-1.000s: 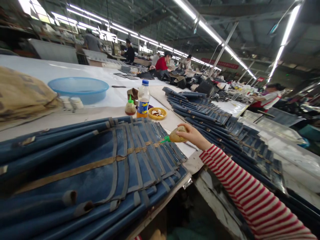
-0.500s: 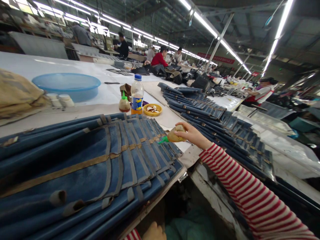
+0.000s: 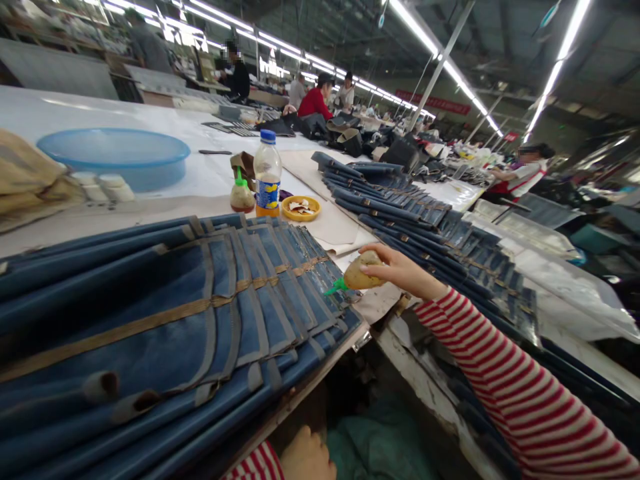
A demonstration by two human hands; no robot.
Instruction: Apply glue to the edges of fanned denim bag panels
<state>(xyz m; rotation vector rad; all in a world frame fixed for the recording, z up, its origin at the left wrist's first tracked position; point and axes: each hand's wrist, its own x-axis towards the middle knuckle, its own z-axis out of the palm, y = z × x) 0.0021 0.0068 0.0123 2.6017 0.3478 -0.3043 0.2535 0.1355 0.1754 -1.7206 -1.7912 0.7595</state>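
Observation:
In the head view my right hand [image 3: 395, 270] is wrapped round a squeeze bottle [image 3: 364, 272] with a green nozzle. The bottle is tilted, its tip pointing left and down, right at the edge of a fanned stack of dark blue panels [image 3: 257, 287]. A wet, glossy strip runs along the right end of those panels, by the nozzle. Low in the view, below the table edge, my left hand [image 3: 307, 457] has its fingers curled in; whatever they hold, if anything, is hidden.
Behind the panels stand a drink bottle [image 3: 268, 177], another green-tipped squeeze bottle [image 3: 242, 197] and a yellow dish [image 3: 301, 209] of scraps. A blue basin [image 3: 115, 157] lies back left. More overlapped blue panels [image 3: 430, 233] spread to the right. People work farther off.
My right hand and the squeeze bottle have shifted slightly toward the near corner of the panels. The left hand shows more at the bottom. The whole view has tilted a little.

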